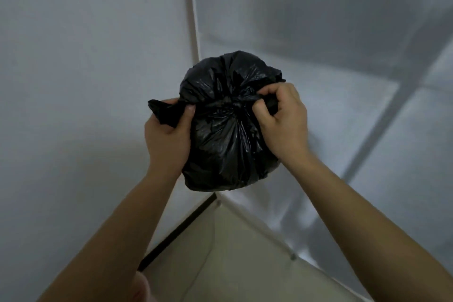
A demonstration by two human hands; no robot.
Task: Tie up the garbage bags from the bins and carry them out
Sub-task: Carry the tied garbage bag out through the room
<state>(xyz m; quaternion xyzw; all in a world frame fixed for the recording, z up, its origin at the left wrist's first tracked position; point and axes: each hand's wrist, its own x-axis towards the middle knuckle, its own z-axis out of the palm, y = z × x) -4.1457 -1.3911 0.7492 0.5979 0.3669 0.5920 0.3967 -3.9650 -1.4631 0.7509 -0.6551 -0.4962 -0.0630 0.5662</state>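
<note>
Pale grey walls [73, 56] meet in a corner behind a person tying off household rubbish, with a white upright strip [193, 19] running down the join and faint shadows of bars falling across the right-hand panel [318, 32]. Beige flooring [232, 252] fills the lower middle of the view, edged on its left side by a dark skirting strip [179, 228]. A full black garbage bag [225, 142], round and creased, sits at the centre of the view directly in front of the corner; whether it rests on the floor or hangs from the grip cannot be told. Two bare forearms reach up from the bottom edge to either side of it. The right hand [284, 120] is curled tightly round a bunch of plastic at the bag's upper right, knuckles bent toward the middle. The left hand [166, 135] grips the opposite tail of plastic [164, 110], which sticks out past the thumb to the left. Both hands are set apart with the bag between them, and the gathered neck [230, 103] is stretched taut from one to the other.
</note>
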